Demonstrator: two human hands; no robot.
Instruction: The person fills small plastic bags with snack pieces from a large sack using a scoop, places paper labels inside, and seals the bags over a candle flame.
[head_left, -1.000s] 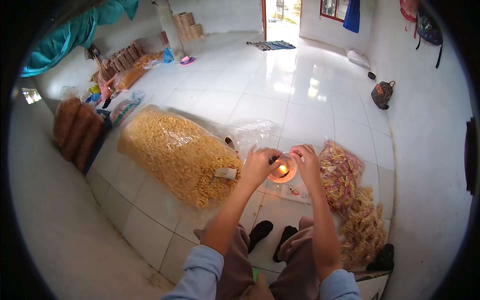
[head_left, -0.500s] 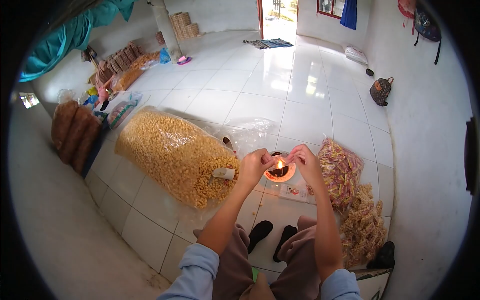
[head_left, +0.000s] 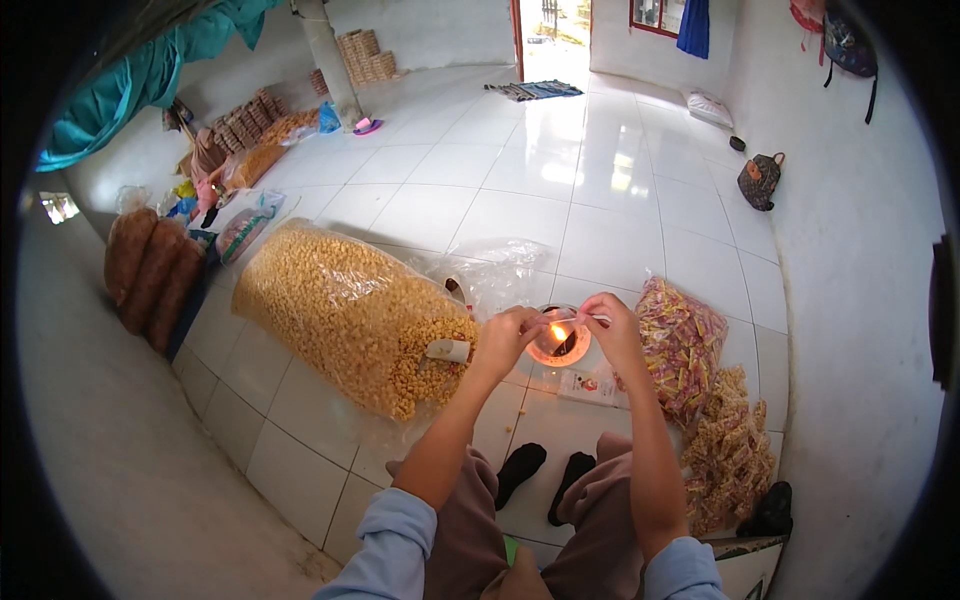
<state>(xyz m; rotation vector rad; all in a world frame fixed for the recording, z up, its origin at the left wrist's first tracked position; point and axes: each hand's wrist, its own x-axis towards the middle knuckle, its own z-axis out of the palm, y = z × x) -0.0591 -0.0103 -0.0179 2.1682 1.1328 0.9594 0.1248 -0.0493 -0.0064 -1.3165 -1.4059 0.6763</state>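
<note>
My left hand (head_left: 510, 330) and my right hand (head_left: 610, 322) are closed in a pinch on either end of a small clear plastic packet (head_left: 567, 319), stretched between them. What the packet contains is too small to make out. Just beneath its edge burns a small flame (head_left: 558, 333), rising from a round plate (head_left: 543, 353) with a dark middle on the floor. Left of my hands lies a large clear bag of yellow puffed snacks (head_left: 330, 300), its mouth toward me, with a white scoop-like piece (head_left: 448, 349) on the snacks.
Right of me are a bag of printed packets (head_left: 680, 345) and a heap of filled clear packets (head_left: 730, 450). A printed card or pack (head_left: 588, 386) lies before my feet. Crumpled plastic (head_left: 500, 270) is beyond the plate. Another person (head_left: 208, 185) sits at far left near stacked packs.
My hands have drawn slightly apart, and the packet now looks straighter between them. The flame shows a little more to the left. Bags and plate stay put.
</note>
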